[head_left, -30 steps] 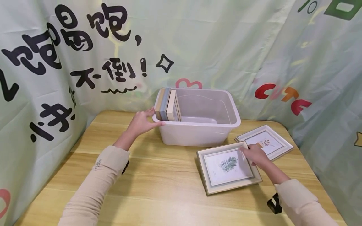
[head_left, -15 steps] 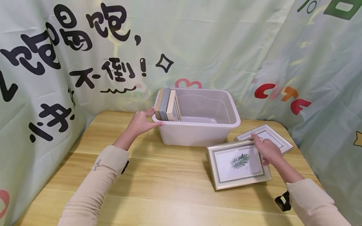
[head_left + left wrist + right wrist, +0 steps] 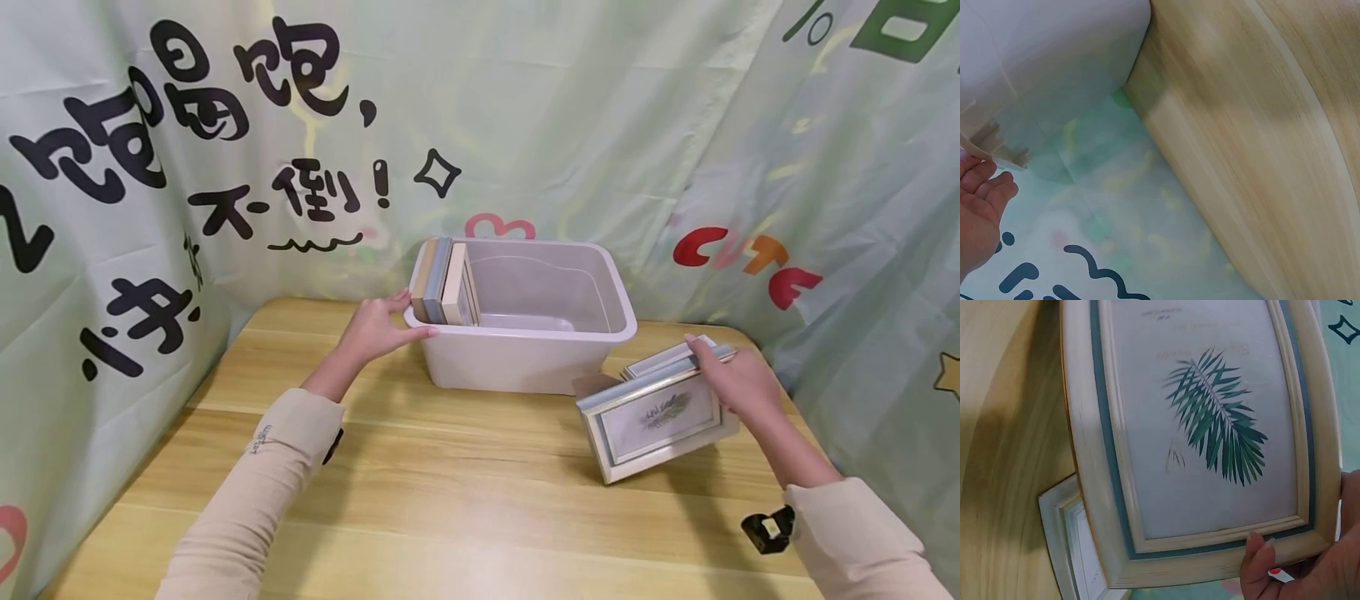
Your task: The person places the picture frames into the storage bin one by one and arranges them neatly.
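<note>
My right hand (image 3: 738, 379) grips a picture frame (image 3: 660, 417) by its right-hand end, thumb at the upper edge in the head view. The frame is cream with a blue-green inner line and a green leaf print (image 3: 1216, 419); it is held tilted above the table. Behind it another light picture frame (image 3: 667, 358) lies flat and mostly hidden. On the other side, my left hand (image 3: 371, 327) holds the left end of a pale plastic bin (image 3: 517, 362) by its rim, thumb along the front. Several frames, including a blue one (image 3: 437, 283), stand upright at the bin's left end.
The bin stands near the back of the wooden table (image 3: 420, 500), close to a printed cloth backdrop (image 3: 570, 125). Inside the bin, bare floor shows to the right of the upright frames. Cloth also hangs along both sides.
My right hand has moved right with the leaf-print frame and tipped it up steeper, so its upper edge shows and covers more of the frame behind. My left hand stays on the bin.
</note>
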Action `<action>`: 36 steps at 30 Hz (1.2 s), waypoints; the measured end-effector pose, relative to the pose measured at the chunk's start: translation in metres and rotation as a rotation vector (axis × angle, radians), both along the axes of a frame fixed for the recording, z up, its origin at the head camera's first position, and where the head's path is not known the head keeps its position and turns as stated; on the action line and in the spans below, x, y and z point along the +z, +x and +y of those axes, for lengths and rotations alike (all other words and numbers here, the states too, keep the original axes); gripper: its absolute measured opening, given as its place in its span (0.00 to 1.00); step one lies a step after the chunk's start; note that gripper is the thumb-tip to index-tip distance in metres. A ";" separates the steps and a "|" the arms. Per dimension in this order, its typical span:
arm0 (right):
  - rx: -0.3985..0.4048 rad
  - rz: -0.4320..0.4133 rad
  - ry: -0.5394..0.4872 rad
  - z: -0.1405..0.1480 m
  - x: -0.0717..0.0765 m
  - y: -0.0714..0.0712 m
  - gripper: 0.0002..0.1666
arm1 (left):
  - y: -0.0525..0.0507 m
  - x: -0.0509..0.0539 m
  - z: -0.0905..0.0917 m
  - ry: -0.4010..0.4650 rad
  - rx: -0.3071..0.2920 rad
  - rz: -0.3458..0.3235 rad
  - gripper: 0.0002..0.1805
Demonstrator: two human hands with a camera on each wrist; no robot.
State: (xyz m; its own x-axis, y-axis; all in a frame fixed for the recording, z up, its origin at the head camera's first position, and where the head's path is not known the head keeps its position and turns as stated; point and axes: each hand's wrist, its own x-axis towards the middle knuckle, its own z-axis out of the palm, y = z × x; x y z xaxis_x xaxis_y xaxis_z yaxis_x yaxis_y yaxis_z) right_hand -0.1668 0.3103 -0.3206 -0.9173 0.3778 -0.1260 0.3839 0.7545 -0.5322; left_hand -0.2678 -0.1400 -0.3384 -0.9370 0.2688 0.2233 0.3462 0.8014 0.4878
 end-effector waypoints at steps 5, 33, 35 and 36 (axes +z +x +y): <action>0.024 0.084 -0.006 0.002 0.007 0.002 0.47 | 0.001 0.002 0.000 -0.009 0.004 -0.003 0.46; 0.307 0.154 0.191 -0.002 0.043 0.021 0.26 | 0.000 -0.002 -0.001 0.041 0.009 0.002 0.45; 0.301 0.177 0.183 -0.005 0.043 0.024 0.25 | 0.000 -0.002 -0.001 0.041 0.008 0.004 0.45; 0.300 0.201 0.183 -0.007 0.043 0.026 0.25 | 0.000 -0.002 -0.001 0.043 0.006 0.007 0.45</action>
